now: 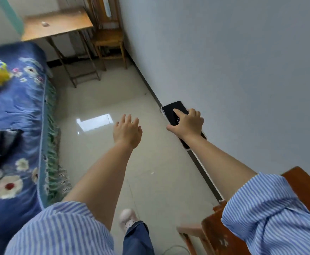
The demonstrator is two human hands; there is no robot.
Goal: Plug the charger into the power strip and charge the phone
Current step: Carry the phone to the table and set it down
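My right hand (186, 124) grips a black phone (172, 110), screen up and lit, held out in front of me near the grey wall. The phone's far end sticks out past my fingers; its near end shows under my wrist. My left hand (127, 132) hangs empty over the floor with its fingers spread. No charger plug or power strip is in view; only a thin white cable (174, 248) curves on the floor by the bottom edge.
A bed with a blue flowered cover (16, 116) fills the left. A wooden desk (56, 24) and chair (108, 37) stand at the far end. A reddish wooden table (304, 188) is at the lower right. Glossy tiled floor (113, 100) lies between.
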